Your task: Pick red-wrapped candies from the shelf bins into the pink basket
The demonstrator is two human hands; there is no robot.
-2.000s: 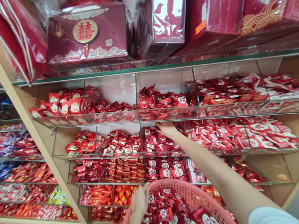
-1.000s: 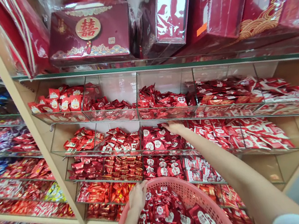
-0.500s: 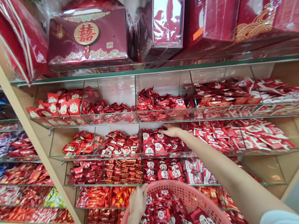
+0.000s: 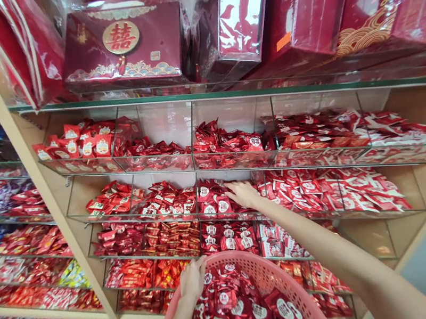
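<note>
My left hand is closed on the rim of a pink plastic basket with holes in its wall. Inside the basket lie many small dark red candy packets with white heart-shaped labels. My right hand reaches into a middle compartment of the clear shelf. Its fingers are stretched out and a little apart over similar red packets, at the compartment's right side. I see no packet held in it; the undersides of the fingers are hidden.
Clear-walled shelf trays hold more red packets above, below and on both sides. Dark red gift boxes in plastic wrap stand on the glass shelf overhead. A wooden upright separates another candy rack at left.
My right hand has shifted slightly down, and its fingers now show stretched out over the packets. My left hand stays on the basket rim. The view has moved a little.
</note>
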